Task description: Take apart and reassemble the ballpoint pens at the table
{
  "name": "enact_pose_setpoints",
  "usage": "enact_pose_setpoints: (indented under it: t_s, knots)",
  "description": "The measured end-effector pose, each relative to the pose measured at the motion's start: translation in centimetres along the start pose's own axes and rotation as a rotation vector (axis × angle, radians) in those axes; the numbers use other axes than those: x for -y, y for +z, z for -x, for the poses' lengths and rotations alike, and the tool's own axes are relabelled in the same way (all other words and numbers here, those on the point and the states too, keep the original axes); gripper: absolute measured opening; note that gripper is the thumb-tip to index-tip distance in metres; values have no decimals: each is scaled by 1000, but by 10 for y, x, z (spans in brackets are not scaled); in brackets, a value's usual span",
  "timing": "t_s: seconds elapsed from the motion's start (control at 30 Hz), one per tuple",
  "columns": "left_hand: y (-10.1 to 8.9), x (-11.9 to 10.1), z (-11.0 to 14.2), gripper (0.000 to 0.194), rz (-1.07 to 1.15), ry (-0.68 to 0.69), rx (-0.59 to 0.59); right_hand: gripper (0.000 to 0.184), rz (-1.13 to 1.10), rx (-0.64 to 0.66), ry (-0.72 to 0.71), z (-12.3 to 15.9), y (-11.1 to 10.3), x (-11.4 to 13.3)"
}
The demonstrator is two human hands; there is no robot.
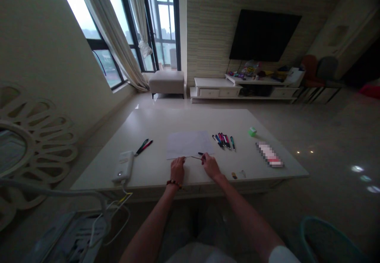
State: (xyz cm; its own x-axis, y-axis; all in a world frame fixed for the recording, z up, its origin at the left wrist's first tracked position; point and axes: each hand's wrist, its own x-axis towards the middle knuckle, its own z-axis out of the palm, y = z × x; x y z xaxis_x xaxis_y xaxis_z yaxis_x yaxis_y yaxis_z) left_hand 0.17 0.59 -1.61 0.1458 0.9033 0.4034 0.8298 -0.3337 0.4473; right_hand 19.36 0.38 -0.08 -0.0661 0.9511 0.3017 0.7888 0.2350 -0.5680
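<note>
One thin pen [196,157], light and stiff, sits pinched in the right hand [210,166] above the desk [190,122], just below the paper sheet [188,144]; best hold is mid-barrel; the left hand [177,170] is curled, its grip unclear.

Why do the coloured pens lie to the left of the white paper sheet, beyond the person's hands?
They don't: the head view shows the coloured pens to the right of the white paper sheet, not the left. They do lie beyond the left hand and right hand.
</note>
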Motion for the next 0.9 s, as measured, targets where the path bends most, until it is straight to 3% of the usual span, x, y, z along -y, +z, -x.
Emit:
enact_pose_setpoints:
  t_s: [0.2, 0.6, 0.9]
  knots:
    - [0, -1, 1, 24, -31, 10, -6, 18, -100, 37, -128, 3, -14, 12]
    - [-1, -2, 1, 23, -52, 0, -29, 24, -106, 31, -181, 2, -17, 6]
    - [-4, -8, 8, 27, -129, 237, 127, 25, -111, 161, -285, -2, -15, 19]
